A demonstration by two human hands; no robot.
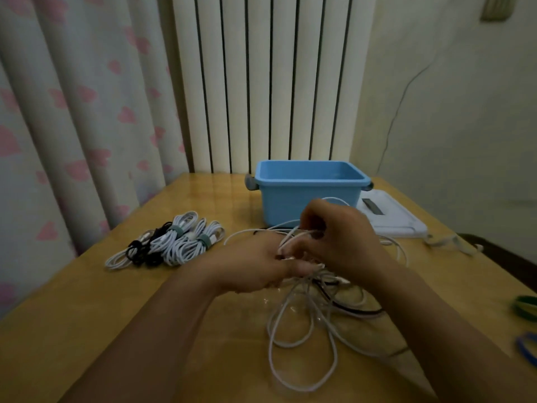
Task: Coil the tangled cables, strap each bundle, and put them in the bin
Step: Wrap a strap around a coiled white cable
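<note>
The tangle of white and black cables lies at centre frame, lower right of centre, on the desk. Its upper strands are lifted into the hands; its loose loops trail from the hands toward the bottom edge, so the long axis runs roughly top to bottom of the frame.

The left hand grips a gathered bunch of strands from the left. The right hand pinches strands just above it, fingers curled. The two hands are touching or nearly so, both closed on the tangle. Which single cable is being freed cannot be told.

Judgement: the step in hand is separating one cable before coiling.

The bin stands just beyond the hands, toward upper centre, and looks empty. The right hand is nearer to it. Nothing stands between hands and bin except a raised white loop.

Strapped bundles lie at left of centre, well apart from the bin and not yet in it. A white flat device sits right of the bin. Coloured bands lie at the right edge.
</note>
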